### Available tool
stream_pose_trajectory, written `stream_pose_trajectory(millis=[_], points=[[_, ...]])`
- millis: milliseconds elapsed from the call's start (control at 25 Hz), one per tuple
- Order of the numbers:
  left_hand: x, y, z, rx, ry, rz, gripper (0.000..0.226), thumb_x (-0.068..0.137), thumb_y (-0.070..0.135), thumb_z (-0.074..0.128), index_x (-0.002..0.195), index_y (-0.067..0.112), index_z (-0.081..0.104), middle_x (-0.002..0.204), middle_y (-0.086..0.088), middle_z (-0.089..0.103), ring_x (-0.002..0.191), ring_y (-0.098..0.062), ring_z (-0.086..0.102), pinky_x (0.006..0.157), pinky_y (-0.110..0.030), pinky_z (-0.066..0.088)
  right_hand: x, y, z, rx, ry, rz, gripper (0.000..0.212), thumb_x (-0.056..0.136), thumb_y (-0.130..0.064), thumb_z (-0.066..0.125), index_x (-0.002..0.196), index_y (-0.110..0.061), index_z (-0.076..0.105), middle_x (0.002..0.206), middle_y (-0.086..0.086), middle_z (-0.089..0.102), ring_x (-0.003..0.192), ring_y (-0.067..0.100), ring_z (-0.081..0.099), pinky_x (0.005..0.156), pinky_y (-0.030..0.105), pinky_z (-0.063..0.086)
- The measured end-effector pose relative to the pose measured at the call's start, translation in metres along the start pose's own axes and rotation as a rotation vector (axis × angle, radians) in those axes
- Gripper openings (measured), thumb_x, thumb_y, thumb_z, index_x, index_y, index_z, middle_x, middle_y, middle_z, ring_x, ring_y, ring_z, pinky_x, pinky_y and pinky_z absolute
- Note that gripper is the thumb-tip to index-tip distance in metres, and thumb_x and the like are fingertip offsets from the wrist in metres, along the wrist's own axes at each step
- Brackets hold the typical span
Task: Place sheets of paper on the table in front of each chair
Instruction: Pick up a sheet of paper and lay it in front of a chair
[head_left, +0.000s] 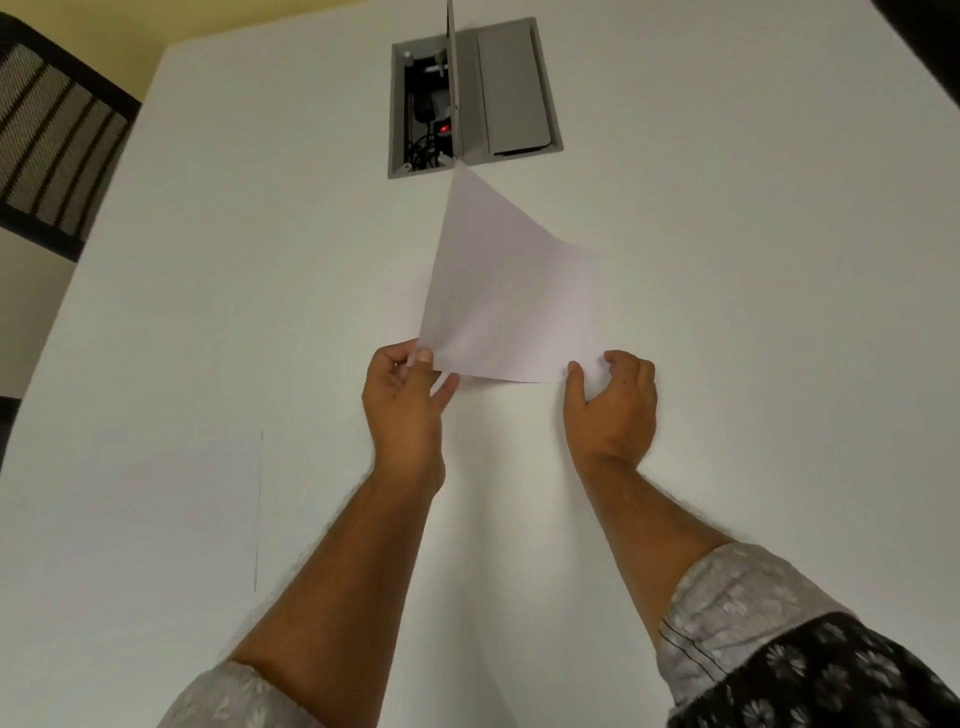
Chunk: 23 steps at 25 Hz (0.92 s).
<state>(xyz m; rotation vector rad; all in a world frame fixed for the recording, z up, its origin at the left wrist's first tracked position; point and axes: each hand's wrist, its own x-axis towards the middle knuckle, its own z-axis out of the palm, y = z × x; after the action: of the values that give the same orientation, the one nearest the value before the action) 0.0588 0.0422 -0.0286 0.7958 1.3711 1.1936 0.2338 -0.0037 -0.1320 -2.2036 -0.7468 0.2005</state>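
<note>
Head view: two hands pinch one sheet; perhaps another lies flat.

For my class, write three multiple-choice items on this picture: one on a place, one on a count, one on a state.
1. Where is the chair?
A. far left of the table
B. far right
C. under the hands

2. How many hands grip the raised sheet?
A. none
B. one
C. two

3. The cable box in the table has its left lid:
A. open
B. shut
C. missing

Key:
1 A, its striped back shows at the left edge.
2 C, left hand and right hand pinch its near corners.
3 A, cables show inside.
</note>
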Motion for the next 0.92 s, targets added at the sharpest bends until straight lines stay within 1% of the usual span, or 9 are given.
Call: stream_pose_trajectory(millis=[120,240,360,400,480,600,680,760,920], points=[[-0.028,0.022,0.002,-0.066,-0.025,-0.064,0.014,0.107,0.016,0.056,0.119,0.01,0.061,0.132,-0.016,0.068,0.118,-0.033,0.072,0.099,-0.049,0.061,0.0,0.002,-0.016,0.19,-0.085,0.072,0.051,0.091,-0.052,0.072,0.125,-0.015,0.062,0.124,0.001,0.063,0.108,0.024,0.067,0.086,0.038,0.058],[-0.064,0.048,0.0,-0.09,-0.113,-0.073,0.015,0.108,0.015,0.055,0.121,0.009,0.06,0.133,-0.015,0.07,0.116,-0.03,0.074,0.102,-0.054,0.058,0.011,-0.001,-0.056,0.478,-0.254,0.339,0.063,0.084,-0.066,0.071,0.12,-0.016,0.063,0.12,0.002,0.063,0.103,0.023,0.065,0.094,0.037,0.054],[-0.097,0.071,-0.007,-0.116,-0.202,-0.073,0.016,0.109,0.013,0.052,0.123,0.008,0.058,0.134,-0.015,0.071,0.119,-0.031,0.073,0.105,-0.056,0.056,0.001,-0.014,-0.106,0.738,-0.426,0.572,0.046,0.094,-0.064,0.062,0.095,-0.018,0.066,0.103,0.003,0.067,0.085,0.017,0.06,0.078,0.035,0.047],[-0.109,0.08,-0.009,-0.135,-0.236,-0.072,0.015,0.109,0.012,0.051,0.122,0.008,0.058,0.134,-0.015,0.071,0.12,-0.032,0.072,0.105,-0.056,0.055,-0.009,-0.014,-0.122,0.793,-0.502,0.659,0.042,0.097,-0.06,0.061,0.102,-0.019,0.07,0.106,0.004,0.069,0.087,0.017,0.062,0.078,0.035,0.047],[-0.135,0.096,-0.017,-0.195,-0.314,-0.063,0.011,0.109,0.011,0.049,0.118,0.011,0.057,0.133,-0.015,0.071,0.119,-0.03,0.073,0.102,-0.052,0.058,-0.038,-0.013,-0.149,0.963,-0.698,0.841,0.059,0.091,-0.065,0.066,0.12,-0.014,0.072,0.112,0.007,0.074,0.098,0.024,0.067,0.084,0.039,0.049],[-0.171,0.116,-0.034,-0.241,-0.399,-0.049,0.008,0.108,0.012,0.049,0.109,0.013,0.057,0.124,-0.013,0.074,0.11,-0.026,0.075,0.096,-0.048,0.062,-0.089,-0.006,-0.189,1.273,-0.884,1.021,0.064,0.088,-0.062,0.074,0.121,-0.007,0.072,0.125,0.019,0.074,0.105,0.036,0.07,0.088,0.046,0.053],[-0.188,0.123,-0.051,-0.227,-0.386,-0.021,0.013,0.108,0.01,0.048,0.102,0.014,0.059,0.119,-0.012,0.075,0.106,-0.024,0.076,0.093,-0.046,0.063,-0.119,-0.004,-0.22,1.367,-0.911,1.031,0.059,0.085,-0.047,0.083,0.123,-0.004,0.072,0.123,0.02,0.074,0.094,0.032,0.074,0.077,0.041,0.06],[-0.206,0.13,-0.072,-0.215,-0.37,0.014,0.02,0.109,0.007,0.046,0.097,0.015,0.06,0.113,-0.012,0.075,0.1,-0.021,0.077,0.09,-0.044,0.064,-0.138,-0.001,-0.256,1.375,-0.862,0.933,0.06,0.072,-0.028,0.096,0.123,-0.005,0.073,0.11,0.015,0.076,0.077,0.024,0.073,0.062,0.033,0.061],[-0.23,0.121,-0.103,-0.104,-0.359,-0.01,0.012,0.107,0.011,0.053,0.103,0.01,0.065,0.111,-0.013,0.075,0.106,-0.026,0.074,0.093,-0.046,0.062,-0.136,0.003,-0.32,0.93,-0.693,0.619,0.032,0.094,-0.014,0.078,0.125,-0.013,0.072,0.1,0.006,0.075,0.066,0.013,0.064,0.056,0.022,0.049]])
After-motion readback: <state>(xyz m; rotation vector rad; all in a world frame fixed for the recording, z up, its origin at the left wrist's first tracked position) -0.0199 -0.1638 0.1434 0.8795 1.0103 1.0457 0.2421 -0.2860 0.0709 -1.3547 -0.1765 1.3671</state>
